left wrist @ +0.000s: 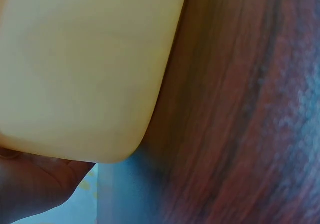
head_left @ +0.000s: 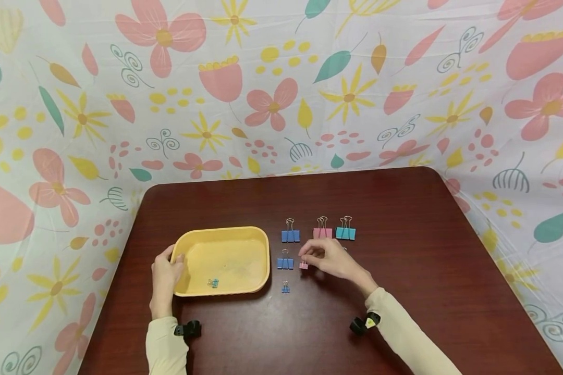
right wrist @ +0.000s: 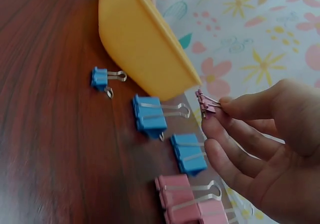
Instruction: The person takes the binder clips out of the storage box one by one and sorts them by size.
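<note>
My left hand (head_left: 167,271) grips the left rim of a yellow plastic tray (head_left: 258,260), thumb over the inside. In the left wrist view the tray's outer wall (left wrist: 90,83) fills much of the picture. A small teal binder clip (head_left: 214,283) lies inside the tray. Right of the tray, my right hand (head_left: 330,258) pinches a small pink binder clip (right wrist: 206,105) by its wire handles between thumb and fingers. The nearest others are a medium blue binder clip (head_left: 285,263), a small blue binder clip (head_left: 285,289) and a large pink binder clip (head_left: 322,233).
At the back of the clips stand a large blue binder clip (head_left: 290,236) and a large teal binder clip (head_left: 345,233). A wire handle peeks out behind my right hand. The dark wooden table (head_left: 281,333) meets a flower-patterned cloth (head_left: 272,62) at its far edge.
</note>
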`<move>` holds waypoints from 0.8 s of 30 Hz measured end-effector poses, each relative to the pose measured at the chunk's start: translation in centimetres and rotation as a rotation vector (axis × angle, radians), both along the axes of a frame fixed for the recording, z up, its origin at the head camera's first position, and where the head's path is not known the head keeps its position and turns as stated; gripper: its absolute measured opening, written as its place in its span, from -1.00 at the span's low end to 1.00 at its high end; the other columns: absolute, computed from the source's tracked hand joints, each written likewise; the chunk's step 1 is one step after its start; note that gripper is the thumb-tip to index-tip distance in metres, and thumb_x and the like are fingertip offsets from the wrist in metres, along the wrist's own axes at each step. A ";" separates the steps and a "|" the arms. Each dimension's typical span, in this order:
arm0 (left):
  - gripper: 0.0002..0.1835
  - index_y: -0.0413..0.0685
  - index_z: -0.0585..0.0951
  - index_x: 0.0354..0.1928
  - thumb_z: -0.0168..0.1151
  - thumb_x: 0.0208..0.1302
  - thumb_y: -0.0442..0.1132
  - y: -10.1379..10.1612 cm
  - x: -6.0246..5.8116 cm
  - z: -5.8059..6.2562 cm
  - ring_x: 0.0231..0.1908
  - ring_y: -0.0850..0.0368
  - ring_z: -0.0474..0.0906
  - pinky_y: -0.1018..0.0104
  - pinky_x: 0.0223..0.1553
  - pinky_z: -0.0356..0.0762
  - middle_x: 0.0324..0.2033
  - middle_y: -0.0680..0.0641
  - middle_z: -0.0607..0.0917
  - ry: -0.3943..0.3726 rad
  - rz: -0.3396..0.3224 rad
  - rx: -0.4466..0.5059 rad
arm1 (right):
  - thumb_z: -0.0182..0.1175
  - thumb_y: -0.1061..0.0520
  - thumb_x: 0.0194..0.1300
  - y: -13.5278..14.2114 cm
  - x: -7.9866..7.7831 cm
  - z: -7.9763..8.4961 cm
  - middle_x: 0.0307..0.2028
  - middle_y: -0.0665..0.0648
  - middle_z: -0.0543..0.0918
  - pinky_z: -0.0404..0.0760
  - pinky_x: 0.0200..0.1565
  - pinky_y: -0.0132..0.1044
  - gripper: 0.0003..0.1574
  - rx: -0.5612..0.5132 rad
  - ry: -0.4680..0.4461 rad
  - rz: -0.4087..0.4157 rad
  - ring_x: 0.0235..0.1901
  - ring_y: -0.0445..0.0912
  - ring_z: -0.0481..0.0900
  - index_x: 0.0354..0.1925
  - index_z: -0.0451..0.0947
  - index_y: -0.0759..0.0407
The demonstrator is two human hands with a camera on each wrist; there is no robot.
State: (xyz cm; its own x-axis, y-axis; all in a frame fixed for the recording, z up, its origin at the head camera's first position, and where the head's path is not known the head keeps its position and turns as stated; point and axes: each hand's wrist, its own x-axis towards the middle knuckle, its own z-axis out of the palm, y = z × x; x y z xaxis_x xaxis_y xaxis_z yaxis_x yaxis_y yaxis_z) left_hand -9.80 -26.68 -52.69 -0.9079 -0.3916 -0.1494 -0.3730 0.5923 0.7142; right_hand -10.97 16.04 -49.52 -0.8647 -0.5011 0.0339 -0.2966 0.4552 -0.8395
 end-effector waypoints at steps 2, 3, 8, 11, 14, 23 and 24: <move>-0.53 -0.18 0.50 0.37 0.12 0.46 -0.27 0.0 0.0 0.0 0.02 -0.28 0.62 -0.06 -0.10 0.66 0.17 -0.43 0.61 0.001 -0.002 -0.005 | 0.32 0.24 0.35 0.6 0.3 -0.1 -0.34 -0.02 0.76 0.67 -0.17 -0.36 -0.92 0.016 -0.005 0.003 -0.34 -0.21 0.68 -0.19 0.72 0.19; -0.53 -0.18 0.50 0.36 0.12 0.47 -0.27 0.0 0.0 0.0 0.01 -0.28 0.62 -0.06 -0.11 0.67 0.17 -0.43 0.61 0.001 -0.003 -0.005 | 0.32 0.24 0.35 1.0 0.4 -0.2 -0.33 -0.03 0.76 0.67 -0.17 -0.37 -0.92 0.025 -0.007 0.008 -0.34 -0.22 0.68 -0.19 0.72 0.19; -0.53 -0.20 0.49 0.37 0.11 0.47 -0.27 -0.1 0.1 0.0 0.02 -0.29 0.61 -0.08 -0.08 0.66 0.16 -0.45 0.60 0.001 -0.008 -0.007 | 0.34 0.28 0.31 2.3 1.2 -1.0 -0.32 0.00 0.77 0.67 -0.21 -0.36 -0.92 0.063 -0.022 0.058 -0.34 -0.24 0.66 -0.21 0.71 0.17; -0.53 -0.18 0.50 0.36 0.12 0.46 -0.27 -0.1 0.1 0.1 0.03 -0.29 0.59 -0.10 -0.06 0.64 0.16 -0.44 0.61 -0.003 -0.007 -0.011 | 0.34 0.32 0.28 2.8 1.6 -1.6 -0.32 0.02 0.77 0.68 -0.20 -0.37 -0.89 0.075 -0.045 0.082 -0.34 -0.23 0.67 -0.22 0.71 0.17; -0.54 -0.17 0.51 0.35 0.11 0.46 -0.26 -0.1 0.1 0.2 0.04 -0.30 0.57 -0.13 -0.04 0.63 0.15 -0.43 0.62 -0.007 -0.008 -0.015 | 0.32 0.36 0.27 3.2 1.8 -2.1 -0.33 0.05 0.77 0.68 -0.20 -0.39 -0.87 0.077 -0.071 0.091 -0.34 -0.20 0.69 -0.23 0.70 0.18; -0.54 -0.17 0.50 0.36 0.11 0.47 -0.26 0.1 0.0 0.3 0.08 -0.30 0.57 -0.17 0.01 0.60 0.18 -0.42 0.60 -0.018 -0.004 -0.012 | 0.32 0.39 0.26 3.8 1.9 -3.0 -0.33 0.08 0.78 0.68 -0.21 -0.41 -0.84 0.094 -0.091 0.079 -0.34 -0.11 0.72 -0.24 0.70 0.18; -0.54 -0.17 0.50 0.36 0.11 0.47 -0.26 0.1 0.0 0.3 0.08 -0.30 0.57 -0.17 0.01 0.61 0.18 -0.42 0.60 -0.019 -0.003 -0.010 | 0.32 0.39 0.26 3.8 1.9 -3.1 -0.33 0.08 0.77 0.68 -0.22 -0.41 -0.84 0.095 -0.092 0.077 -0.34 -0.11 0.72 -0.24 0.70 0.18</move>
State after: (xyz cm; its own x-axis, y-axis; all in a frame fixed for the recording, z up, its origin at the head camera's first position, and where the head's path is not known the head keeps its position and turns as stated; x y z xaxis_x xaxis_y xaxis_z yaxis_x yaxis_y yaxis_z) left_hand -9.78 -26.58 -52.40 -0.9061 -0.3904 -0.1627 -0.3846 0.6005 0.7010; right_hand -9.11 19.87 -52.63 -0.8207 -0.5634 -0.0948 -0.2572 0.5126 -0.8192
